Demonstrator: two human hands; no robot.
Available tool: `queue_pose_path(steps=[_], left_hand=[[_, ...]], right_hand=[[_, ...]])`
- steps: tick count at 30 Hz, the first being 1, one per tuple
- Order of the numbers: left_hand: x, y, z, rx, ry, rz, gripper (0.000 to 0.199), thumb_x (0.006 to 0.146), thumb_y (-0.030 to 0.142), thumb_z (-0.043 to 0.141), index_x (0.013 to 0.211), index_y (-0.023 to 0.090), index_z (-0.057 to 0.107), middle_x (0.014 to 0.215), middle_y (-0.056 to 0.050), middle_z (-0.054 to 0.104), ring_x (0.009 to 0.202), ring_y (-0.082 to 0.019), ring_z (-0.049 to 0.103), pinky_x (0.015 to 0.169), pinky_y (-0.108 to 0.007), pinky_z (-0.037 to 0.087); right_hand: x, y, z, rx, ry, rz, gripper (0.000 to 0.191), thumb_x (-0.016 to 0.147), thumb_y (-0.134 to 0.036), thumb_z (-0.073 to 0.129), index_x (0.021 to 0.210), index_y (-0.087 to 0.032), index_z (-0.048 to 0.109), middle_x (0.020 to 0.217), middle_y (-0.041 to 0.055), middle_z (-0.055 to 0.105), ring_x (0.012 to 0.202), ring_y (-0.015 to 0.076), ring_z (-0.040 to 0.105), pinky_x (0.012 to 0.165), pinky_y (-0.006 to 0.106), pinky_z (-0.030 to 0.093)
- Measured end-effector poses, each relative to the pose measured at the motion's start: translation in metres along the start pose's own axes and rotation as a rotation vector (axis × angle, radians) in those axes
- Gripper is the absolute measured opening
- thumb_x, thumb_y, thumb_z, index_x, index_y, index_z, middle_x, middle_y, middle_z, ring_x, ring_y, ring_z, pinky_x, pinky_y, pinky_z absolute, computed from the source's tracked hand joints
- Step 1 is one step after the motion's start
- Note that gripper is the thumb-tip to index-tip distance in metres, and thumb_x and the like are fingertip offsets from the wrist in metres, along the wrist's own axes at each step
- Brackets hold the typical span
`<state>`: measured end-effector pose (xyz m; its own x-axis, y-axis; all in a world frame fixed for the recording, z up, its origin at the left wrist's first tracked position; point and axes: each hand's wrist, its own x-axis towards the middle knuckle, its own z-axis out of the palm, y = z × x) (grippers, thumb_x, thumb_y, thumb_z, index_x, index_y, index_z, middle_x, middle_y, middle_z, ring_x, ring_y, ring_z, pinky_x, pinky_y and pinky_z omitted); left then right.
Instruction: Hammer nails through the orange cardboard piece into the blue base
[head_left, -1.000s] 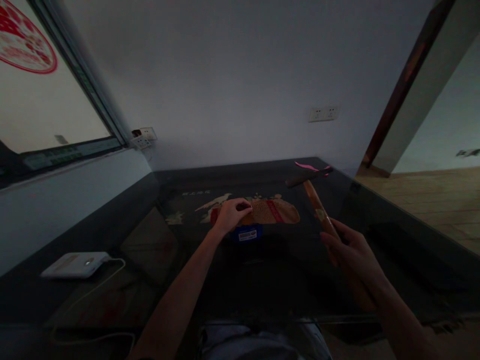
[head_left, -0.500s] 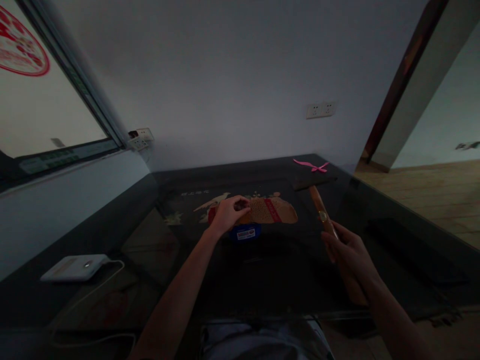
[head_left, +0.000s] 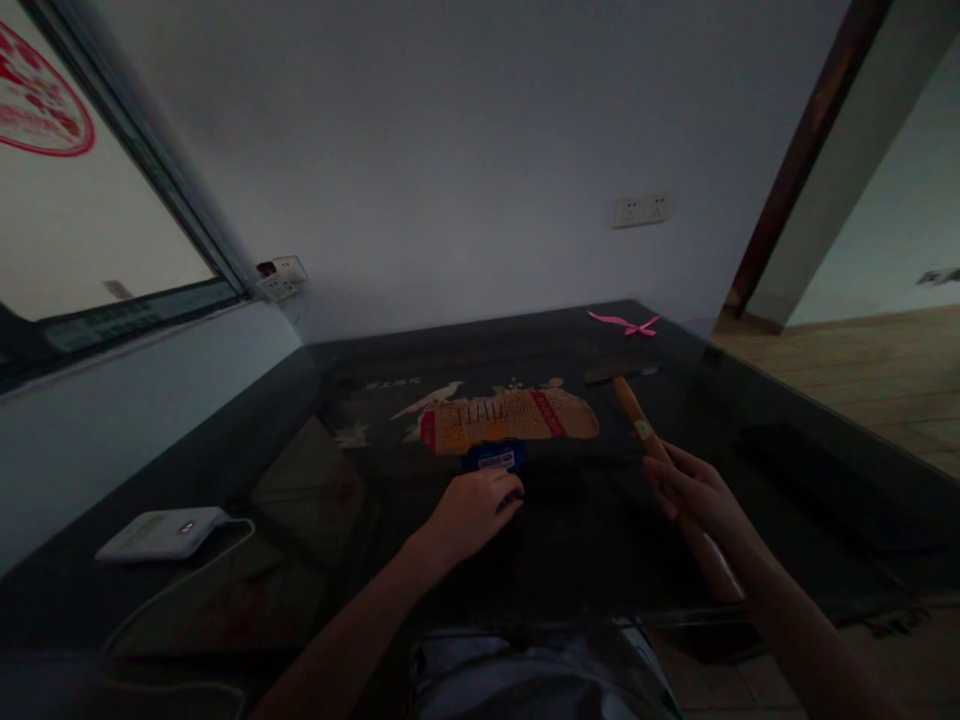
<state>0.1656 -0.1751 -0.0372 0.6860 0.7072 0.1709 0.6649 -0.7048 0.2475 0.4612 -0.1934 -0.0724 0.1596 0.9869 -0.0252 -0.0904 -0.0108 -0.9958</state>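
Observation:
My right hand (head_left: 694, 485) is wrapped round the wooden handle of a hammer (head_left: 634, 405), whose dark metal head points to the back of the table. A tan insole (head_left: 517, 418) with red bands lies at the middle of the table. Several thin, dark, nail-like pieces (head_left: 480, 411) stand in a row on its left half. In front of the insole is a small blue packet (head_left: 499, 457) with a white label. My left hand (head_left: 484, 505) is just nearer to me than the packet, its fingers curled together; what they hold, if anything, is hidden.
The dark glossy table (head_left: 585, 560) bears a bird and flower picture. A white power bank (head_left: 161, 533) with a cable lies at left, a pink ribbon (head_left: 634, 326) at the back right. On the right rests a dark flat object (head_left: 825, 480). A wall (head_left: 450, 200) closes the back.
My left hand has drawn back from the insole toward me, down to the blue packet, uncovering the row of nail-like pieces. My right hand still grips the hammer, whose head has dipped slightly.

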Motion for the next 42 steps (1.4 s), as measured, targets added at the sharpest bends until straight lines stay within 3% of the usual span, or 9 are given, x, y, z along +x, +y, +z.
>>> queue_pose_path(steps=[3, 8, 17, 25, 30, 33, 38, 42], left_hand=[[0.002, -0.005, 0.017, 0.053, -0.100, -0.098, 0.012, 0.085, 0.022, 0.060, 0.096, 0.019, 0.061, 0.098, -0.003, 0.066, 0.090, -0.018, 0.063, 0.075, -0.026, 0.048], [0.004, -0.007, 0.022, 0.103, -0.168, -0.107, 0.010, 0.086, 0.021, 0.059, 0.096, 0.019, 0.060, 0.099, -0.003, 0.065, 0.093, -0.018, 0.062, 0.077, -0.026, 0.048], [0.018, -0.002, 0.029, 0.431, -0.187, 0.044, 0.014, 0.087, 0.008, 0.047, 0.090, 0.012, 0.061, 0.089, -0.009, 0.067, 0.085, -0.024, 0.064, 0.073, -0.034, 0.050], [0.018, 0.000, 0.025, 0.412, -0.133, 0.058, 0.013, 0.086, 0.007, 0.051, 0.090, 0.015, 0.062, 0.088, -0.008, 0.068, 0.083, -0.022, 0.065, 0.071, -0.031, 0.049], [0.015, 0.013, 0.000, 0.225, -0.003, 0.105, 0.012, 0.086, 0.012, 0.055, 0.094, 0.017, 0.063, 0.092, -0.005, 0.068, 0.085, -0.019, 0.064, 0.074, -0.028, 0.049], [0.021, 0.014, -0.023, 0.008, 0.165, 0.155, 0.010, 0.085, 0.015, 0.058, 0.093, 0.018, 0.062, 0.091, -0.002, 0.068, 0.084, -0.016, 0.064, 0.075, -0.026, 0.049], [0.055, -0.017, -0.047, -0.184, 0.544, 0.018, 0.004, 0.083, 0.016, 0.061, 0.086, 0.018, 0.062, 0.084, -0.001, 0.068, 0.079, -0.015, 0.064, 0.076, -0.026, 0.048], [0.080, -0.045, -0.043, -0.242, 0.596, -0.065, 0.003, 0.082, 0.019, 0.061, 0.082, 0.017, 0.063, 0.082, -0.002, 0.068, 0.078, -0.015, 0.064, 0.074, -0.025, 0.048]], right_hand=[[-0.001, -0.003, 0.002, -0.010, -0.023, 0.008, 0.040, 0.062, -0.046, 0.075, 0.083, -0.017, 0.059, 0.049, -0.0069, 0.050, 0.031, 0.0067, 0.042, 0.032, 0.021, 0.029], [-0.001, -0.003, 0.004, 0.012, -0.031, 0.013, 0.045, 0.061, -0.046, 0.076, 0.091, -0.016, 0.058, 0.050, -0.0076, 0.050, 0.030, 0.0063, 0.041, 0.031, 0.020, 0.028], [-0.003, -0.006, 0.006, 0.010, -0.036, 0.004, 0.044, 0.060, -0.048, 0.076, 0.086, -0.017, 0.058, 0.049, -0.0077, 0.048, 0.030, 0.0064, 0.040, 0.030, 0.021, 0.027], [-0.003, -0.002, 0.005, 0.022, -0.003, 0.010, 0.049, 0.060, -0.046, 0.076, 0.095, -0.015, 0.061, 0.049, -0.0080, 0.047, 0.030, 0.0063, 0.039, 0.030, 0.020, 0.028], [-0.001, 0.000, 0.004, 0.023, -0.008, 0.016, 0.044, 0.061, -0.044, 0.076, 0.093, -0.016, 0.062, 0.051, -0.0071, 0.049, 0.031, 0.0062, 0.041, 0.031, 0.020, 0.028], [0.000, 0.001, 0.004, 0.033, 0.001, 0.027, 0.051, 0.059, -0.045, 0.076, 0.097, -0.015, 0.061, 0.050, -0.0073, 0.049, 0.031, 0.0069, 0.041, 0.031, 0.021, 0.029], [0.000, 0.003, 0.002, 0.027, -0.010, 0.026, 0.051, 0.059, -0.046, 0.076, 0.097, -0.015, 0.061, 0.051, -0.0071, 0.050, 0.031, 0.0069, 0.041, 0.031, 0.021, 0.029], [-0.001, 0.002, 0.002, 0.005, -0.019, 0.028, 0.045, 0.060, -0.046, 0.075, 0.091, -0.015, 0.062, 0.051, -0.0067, 0.049, 0.031, 0.0067, 0.041, 0.031, 0.021, 0.029]])
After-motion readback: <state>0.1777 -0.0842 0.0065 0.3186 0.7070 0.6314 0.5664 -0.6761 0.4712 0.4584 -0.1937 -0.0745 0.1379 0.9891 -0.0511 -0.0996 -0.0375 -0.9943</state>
